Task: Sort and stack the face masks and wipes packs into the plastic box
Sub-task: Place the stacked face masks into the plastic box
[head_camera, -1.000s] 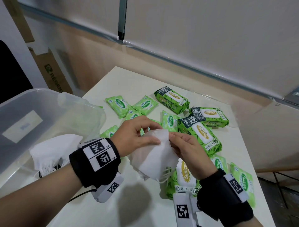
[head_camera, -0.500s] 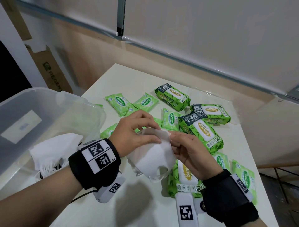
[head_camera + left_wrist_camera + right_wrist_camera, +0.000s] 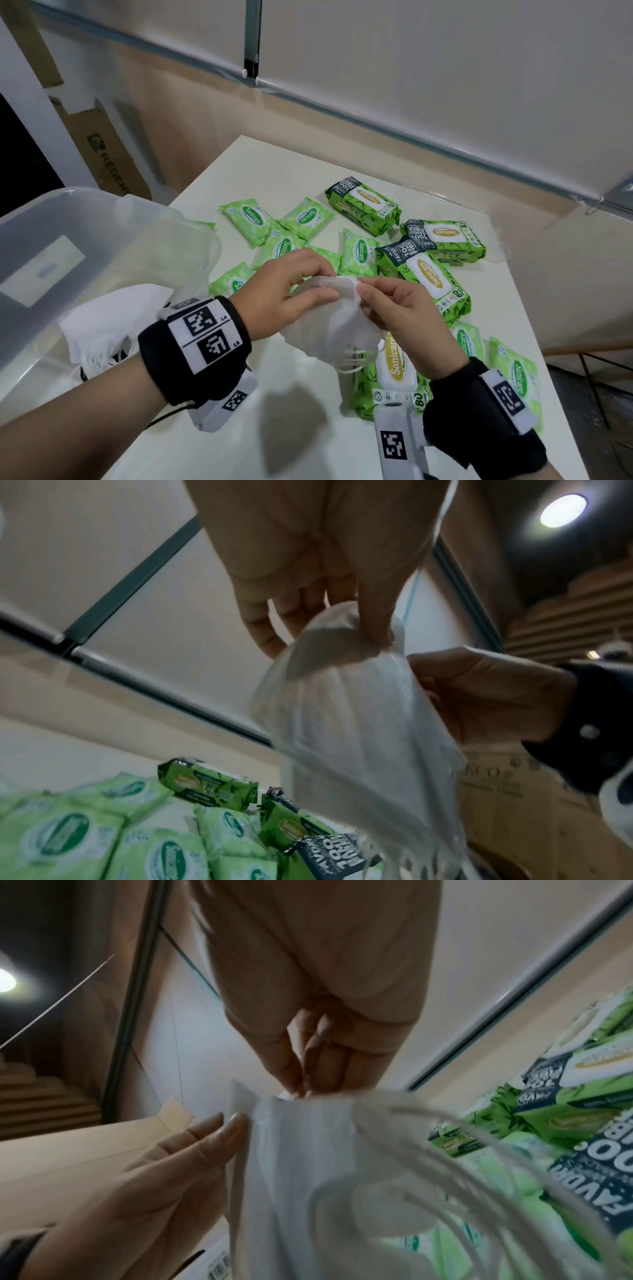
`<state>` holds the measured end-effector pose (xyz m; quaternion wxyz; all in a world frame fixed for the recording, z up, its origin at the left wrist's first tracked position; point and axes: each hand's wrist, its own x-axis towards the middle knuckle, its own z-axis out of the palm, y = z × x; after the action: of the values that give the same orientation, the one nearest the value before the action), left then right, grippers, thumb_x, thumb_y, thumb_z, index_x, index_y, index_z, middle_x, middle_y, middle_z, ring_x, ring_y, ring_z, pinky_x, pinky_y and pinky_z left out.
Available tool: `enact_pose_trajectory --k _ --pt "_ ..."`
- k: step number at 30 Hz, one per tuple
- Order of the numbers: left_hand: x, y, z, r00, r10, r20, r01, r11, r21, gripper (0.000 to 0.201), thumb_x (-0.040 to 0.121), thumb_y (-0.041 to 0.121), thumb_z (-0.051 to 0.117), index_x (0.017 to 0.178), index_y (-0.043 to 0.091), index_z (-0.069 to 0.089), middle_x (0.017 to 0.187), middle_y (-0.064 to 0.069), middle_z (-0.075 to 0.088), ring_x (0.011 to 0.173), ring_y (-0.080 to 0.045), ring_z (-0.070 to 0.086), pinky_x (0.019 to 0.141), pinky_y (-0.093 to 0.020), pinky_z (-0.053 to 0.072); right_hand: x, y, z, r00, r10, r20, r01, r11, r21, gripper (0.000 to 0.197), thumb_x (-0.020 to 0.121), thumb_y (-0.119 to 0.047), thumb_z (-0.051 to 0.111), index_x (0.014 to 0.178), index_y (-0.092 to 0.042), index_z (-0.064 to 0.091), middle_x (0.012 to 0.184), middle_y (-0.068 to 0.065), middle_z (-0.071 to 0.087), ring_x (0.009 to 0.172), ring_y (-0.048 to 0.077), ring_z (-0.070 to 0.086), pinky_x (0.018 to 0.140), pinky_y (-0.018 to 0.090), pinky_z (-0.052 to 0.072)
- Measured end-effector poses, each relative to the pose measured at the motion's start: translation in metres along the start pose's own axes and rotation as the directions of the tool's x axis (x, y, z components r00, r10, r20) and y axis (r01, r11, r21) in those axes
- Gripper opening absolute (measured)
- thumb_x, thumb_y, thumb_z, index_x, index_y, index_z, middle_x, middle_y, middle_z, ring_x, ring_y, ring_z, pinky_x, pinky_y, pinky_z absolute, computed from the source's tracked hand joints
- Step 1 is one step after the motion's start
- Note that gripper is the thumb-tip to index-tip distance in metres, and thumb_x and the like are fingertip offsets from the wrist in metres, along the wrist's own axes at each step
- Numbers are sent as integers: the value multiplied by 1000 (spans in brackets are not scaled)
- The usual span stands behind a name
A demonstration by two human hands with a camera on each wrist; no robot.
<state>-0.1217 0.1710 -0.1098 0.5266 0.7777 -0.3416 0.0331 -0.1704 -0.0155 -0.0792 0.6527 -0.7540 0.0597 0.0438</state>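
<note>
White face mask [image 3: 334, 320] held above the surface [image 3: 274, 438], pinched at its top edge by left hand [image 3: 286, 296] and right hand [image 3: 399, 313]; both grips grasping. Best flattened before stacking in plastic box [image 3: 102, 219].

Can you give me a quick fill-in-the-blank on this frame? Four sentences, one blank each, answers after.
1. Both hands hold a white ____ above the table.
2. The left hand and the right hand pinch its ____ edge.
3. The brand printed on the green wipes packs is ____.
4. White masks already lie inside the clear plastic ____.

Answers: face mask; top; Sanicare; box
</note>
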Motion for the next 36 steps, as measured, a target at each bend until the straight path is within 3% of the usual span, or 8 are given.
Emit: enact_pose_trajectory --k 2,6,9,14,18,23,30,36 --pt "-1 -1 1 998 69 2 -69 994 84 30 85 39 54 91 11 65 97 2 60 93 -7 51 84 -17 40 -1 0 0 1000 -22 -14 21 998 -55 18 93 -3 56 83 -12 68 54 -2 54 50 5 46 54 15 43" --pt "0 -1 3 996 90 8 -91 990 103 10 82 38 60 87 29 59 95 7 55 89 -2 50 80 -14 39 -2 -1 3 997 -62 44 67 989 -130 16 92 -4 57 86 -10 70 54 -3 56 51 3 47 56 16 44" --pt "1 1 6 994 97 -45 -94 994 60 14 79 37 64 89 27 63 88 8 55 82 3 50 73 -9 37 -3 -5 4 997 -43 67 49 994 -96 16 93 -2 55 93 -3 71 50 -9 53 49 2 46 54 14 42" --pt "2 -1 0 995 69 -79 -64 996 65 25 78 44 63 101 35 59 95 11 56 89 5 51 79 -7 36 -4 -12 2 994 26 109 -27 1000 9 24 94 2 49 95 -7 72 56 -5 58 54 5 50 60 16 44" --pt "2 1 0 988 84 -132 -78 996 47 27 77 42 66 102 35 59 98 9 57 92 3 52 83 -11 40 -4 -13 5 994 40 106 -46 998 53 17 89 -9 58 89 -14 74 66 2 62 57 6 53 62 17 45" --pt "2 4 -2 986 80 -144 -77 997 29 24 75 42 69 97 34 63 96 11 57 91 -3 55 81 -15 42 -6 -16 5 989 76 123 -96 982 163 23 73 -27 61 88 -13 73 56 -6 60 51 2 53 56 13 47" --pt "1 4 1 995 75 -67 -75 997 3 23 74 42 69 93 31 63 91 11 55 89 -5 55 79 -22 45 -5 -14 6 988 109 113 -125 982 141 13 85 -5 63 91 -8 73 68 4 70 58 8 62 56 16 50" --pt "0 2 3 999 46 -23 -46 999 10 10 83 41 58 84 31 55 93 5 58 91 -12 54 82 -31 44 -1 -7 6 999 46 -27 -43 993 107 11 88 1 60 91 -4 69 59 7 55 51 6 50 55 15 47"
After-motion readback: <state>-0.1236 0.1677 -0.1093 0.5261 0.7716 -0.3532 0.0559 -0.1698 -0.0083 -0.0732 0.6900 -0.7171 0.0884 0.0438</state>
